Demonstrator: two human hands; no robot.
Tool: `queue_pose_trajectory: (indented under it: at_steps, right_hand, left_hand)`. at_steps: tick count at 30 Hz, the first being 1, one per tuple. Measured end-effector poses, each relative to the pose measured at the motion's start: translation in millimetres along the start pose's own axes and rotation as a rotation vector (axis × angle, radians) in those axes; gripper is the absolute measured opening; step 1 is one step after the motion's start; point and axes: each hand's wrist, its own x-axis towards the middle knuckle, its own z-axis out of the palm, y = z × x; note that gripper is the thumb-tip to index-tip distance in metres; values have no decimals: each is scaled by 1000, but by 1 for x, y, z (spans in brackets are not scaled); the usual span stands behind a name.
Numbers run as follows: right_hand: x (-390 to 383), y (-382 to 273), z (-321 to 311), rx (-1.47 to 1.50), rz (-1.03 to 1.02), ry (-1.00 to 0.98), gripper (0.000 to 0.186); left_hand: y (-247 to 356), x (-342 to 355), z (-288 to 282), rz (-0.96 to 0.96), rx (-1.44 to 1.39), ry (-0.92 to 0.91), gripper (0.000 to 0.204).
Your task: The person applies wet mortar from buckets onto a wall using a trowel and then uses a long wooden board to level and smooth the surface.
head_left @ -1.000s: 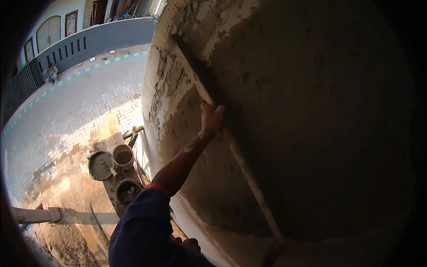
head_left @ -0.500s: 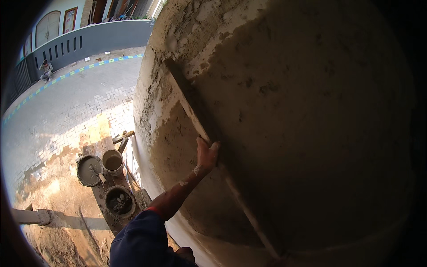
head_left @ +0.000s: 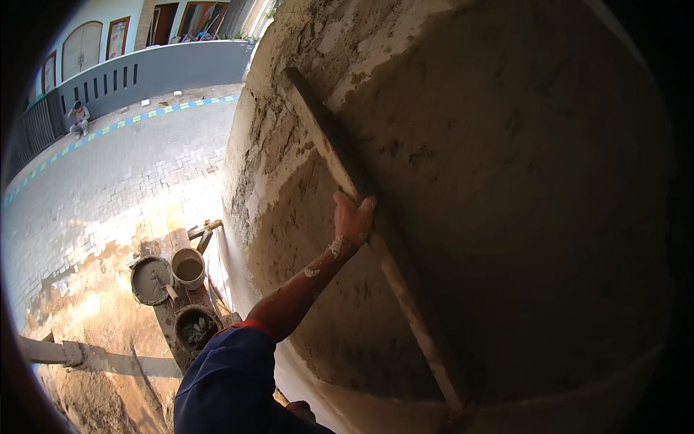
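My left hand (head_left: 353, 219) is closed around the middle of a long straight wooden board (head_left: 408, 300), the arm stretched out in a dark blue sleeve. The board slants across a wall of wet grey plaster (head_left: 506, 188), its upper end over rough, lumpy mortar (head_left: 267, 145) near the wall's left edge. Its lower end runs into deep shadow at the bottom of the view. A faint reddish-dark shape there may be my right hand (head_left: 463, 415), but its fingers are lost in the shade.
Down on the left, planks (head_left: 165, 318) carry a round tub of mortar (head_left: 148, 281) with a trowel (head_left: 168, 289), a pail (head_left: 188, 268) and a dark bucket of mortar (head_left: 196, 329). Beyond lie a paved lane (head_left: 137, 170), a grey wall (head_left: 181, 72) and a seated person (head_left: 79, 119).
The board and my left hand have moved up and to the right over the plaster. My grip looks the same. The whole view has shifted slightly.
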Motion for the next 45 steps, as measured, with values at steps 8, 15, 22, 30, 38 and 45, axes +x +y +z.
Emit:
queue_pose_trajectory:
  at_steps: [8, 15, 22, 30, 38, 45]
  right_hand:
    - [-18, 23, -1, -202, -31, -61, 61]
    - [9, -19, -48, -193, 37, -12, 60]
    - [11, -16, -48, -378, 17, 14, 63]
    - [-13, 35, -26, -78, 17, 61, 58]
    - [36, -7, -45, 28, 34, 126, 76]
    - [30, -2, -75, 6, -9, 153, 67]
  left_hand:
    - [-14, -42, 15, 95, 35, -5, 49]
    - [32, -11, 12, 186, 10, 36, 46]
    - [22, -10, 14, 132, -60, 19, 43]
    - [-22, -77, 30, 91, -99, -70, 47]
    - [153, 32, 32, 278, 25, 8, 50]
    - [81, -10, 32, 142, -62, -6, 50]
